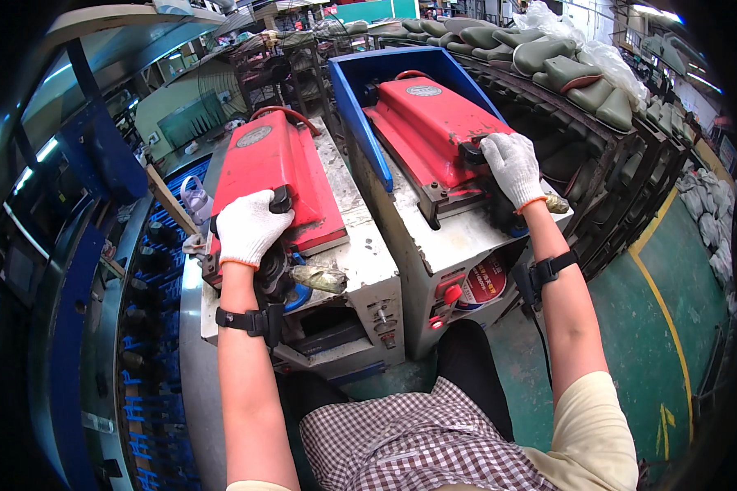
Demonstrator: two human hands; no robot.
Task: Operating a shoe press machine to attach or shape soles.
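Two machines with red metal covers stand side by side in front of me, the left cover [258, 168] and the right cover [434, 110]. My left hand [254, 229], in a white knitted glove, is closed at the near end of the left cover, its fingers at a black knob [281, 199]. My right hand [513, 168], gloved alike, grips the black knob [470, 153] at the near end of the right cover. Below my left hand a tape-wrapped handle [319, 279] sticks out beside a blue ring-shaped part [300, 296]. Another wrapped handle [557, 204] shows by my right wrist.
Red switches [450, 293] sit on the right machine's front. A blue guard [360, 123] surrounds its cover. Racks at the right carry many dark green shoe-shaped pieces [549, 61]. A conveyor with blue supports [160, 327] runs along the left; green floor [614, 327] lies at right.
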